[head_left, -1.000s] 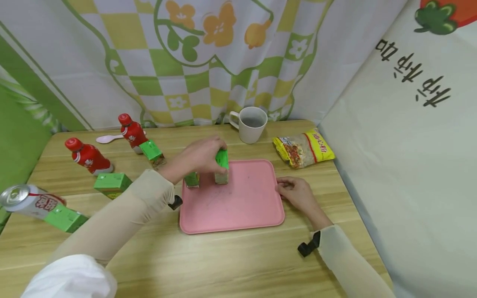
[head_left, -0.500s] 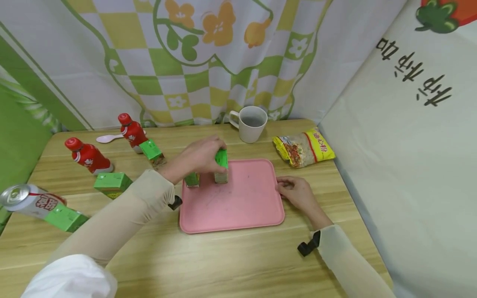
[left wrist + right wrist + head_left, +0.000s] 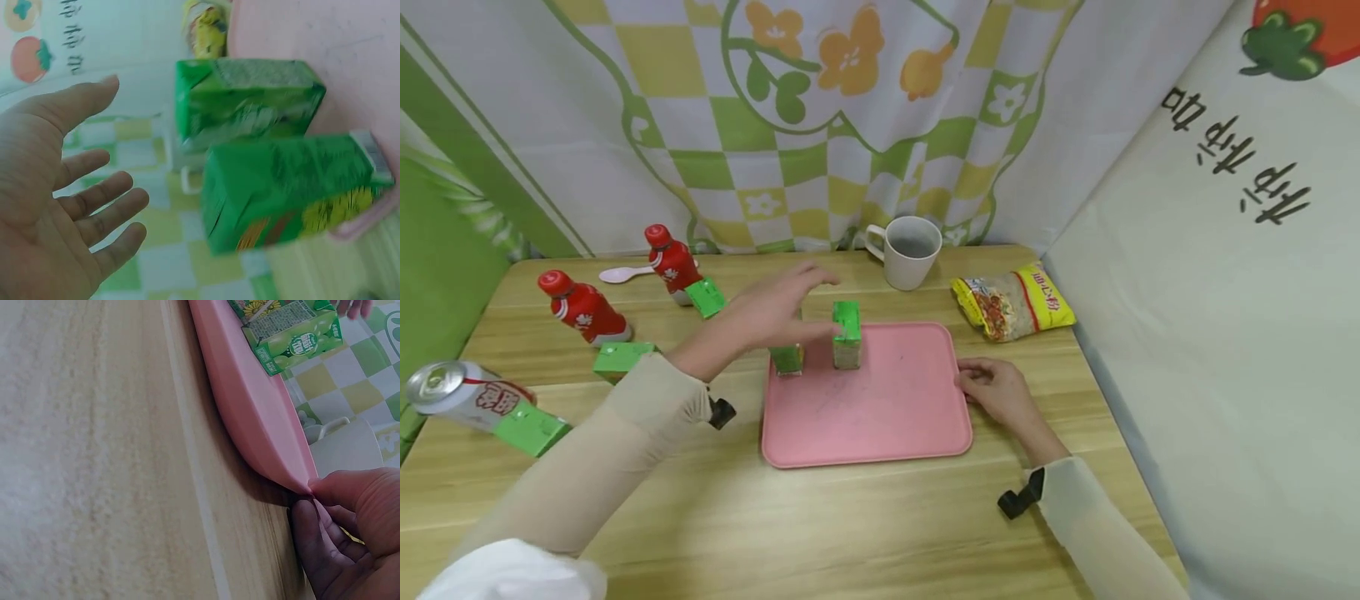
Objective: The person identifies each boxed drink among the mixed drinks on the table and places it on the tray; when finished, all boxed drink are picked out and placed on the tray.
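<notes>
Two green drink cartons stand upright on the pink tray, toward its back left. One is the right-hand carton; the other, the left-hand carton, is partly covered by my left hand. That hand hovers above them with fingers spread and nothing in its grasp. In the left wrist view, the palm and straight fingers are apart from both carton tops. At the tray's right edge, my right hand pinches the rim between thumb and fingers, seen close in the right wrist view.
Left of the tray stand two red bottles, a can and more green cartons. A pale pink spoon lies behind them. Behind the tray is a white mug; a yellow food packet lies to the right.
My left hand has let go of the right-hand carton and moved left, its fingers spreading. The carton stays standing on the tray. My right hand keeps its place at the rim.
</notes>
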`<state>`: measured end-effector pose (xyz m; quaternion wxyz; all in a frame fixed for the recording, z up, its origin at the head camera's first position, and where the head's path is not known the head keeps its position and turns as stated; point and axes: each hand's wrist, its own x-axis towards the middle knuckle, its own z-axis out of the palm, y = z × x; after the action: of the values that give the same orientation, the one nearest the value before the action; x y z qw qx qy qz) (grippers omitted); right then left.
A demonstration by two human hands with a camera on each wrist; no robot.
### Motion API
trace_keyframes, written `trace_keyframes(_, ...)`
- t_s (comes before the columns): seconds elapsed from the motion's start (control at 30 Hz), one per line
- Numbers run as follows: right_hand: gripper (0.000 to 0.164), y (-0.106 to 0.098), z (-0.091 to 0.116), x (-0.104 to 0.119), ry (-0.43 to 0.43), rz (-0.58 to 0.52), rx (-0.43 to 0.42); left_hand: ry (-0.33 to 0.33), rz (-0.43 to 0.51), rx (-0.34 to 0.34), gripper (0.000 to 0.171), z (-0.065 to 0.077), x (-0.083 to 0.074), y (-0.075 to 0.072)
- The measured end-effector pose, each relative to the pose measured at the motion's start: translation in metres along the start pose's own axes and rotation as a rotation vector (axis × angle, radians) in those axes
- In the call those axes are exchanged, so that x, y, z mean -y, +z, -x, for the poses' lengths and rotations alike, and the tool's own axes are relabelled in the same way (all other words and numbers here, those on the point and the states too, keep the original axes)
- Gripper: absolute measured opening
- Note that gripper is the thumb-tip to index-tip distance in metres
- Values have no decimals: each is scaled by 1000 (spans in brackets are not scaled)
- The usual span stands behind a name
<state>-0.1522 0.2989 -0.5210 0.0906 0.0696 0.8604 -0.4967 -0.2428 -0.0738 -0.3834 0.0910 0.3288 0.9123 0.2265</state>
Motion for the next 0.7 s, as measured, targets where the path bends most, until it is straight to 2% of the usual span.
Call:
trace_keyframes(0.13,35,5,-5,3,2,0,25,-6,21,-103,66,44,10,-20)
trace_keyframes(0.33,36,13,-8,6,-14,10,63,-105,18,-247,56,126,28,-42)
trace_keyframes(0.43,37,10,-5,4,-6,-6,62,-142,41,-323,53,161,35,-44)
trace_keyframes(0.6,36,0,-1,-3,12,-32,29,-197,115,-405,52,203,43,-36)
trace_keyframes(0.7,38,-1,-3,-4,-9,-18,42,-242,114,-461,52,227,48,-30)
